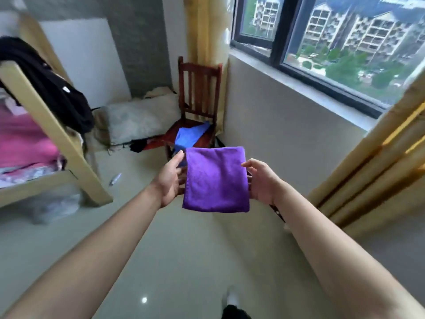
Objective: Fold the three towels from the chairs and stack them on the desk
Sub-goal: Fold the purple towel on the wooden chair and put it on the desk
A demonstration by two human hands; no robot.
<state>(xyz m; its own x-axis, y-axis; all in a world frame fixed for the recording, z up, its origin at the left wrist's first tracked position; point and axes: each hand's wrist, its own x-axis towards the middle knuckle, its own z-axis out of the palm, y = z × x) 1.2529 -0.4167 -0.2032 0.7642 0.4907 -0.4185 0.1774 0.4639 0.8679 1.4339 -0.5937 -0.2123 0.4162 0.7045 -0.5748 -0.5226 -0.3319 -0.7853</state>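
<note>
A purple towel (216, 179), folded into a flat rectangle, hangs in the air in front of me. My left hand (171, 178) holds its left edge, fingers behind the cloth and thumb up. My right hand (259, 179) grips its right edge. Behind it a blue towel (188, 135) lies unfolded on the seat of a dark red wooden chair (199, 88) in the corner. No desk is in view.
A wooden bunk bed (53, 134) with pink bedding and black clothes stands at the left. Yellow curtains (372, 171) hang at the right below a window (333, 49). A white bundle (140, 118) lies on the floor beside the chair. A small object (115, 179) lies on the tiled floor.
</note>
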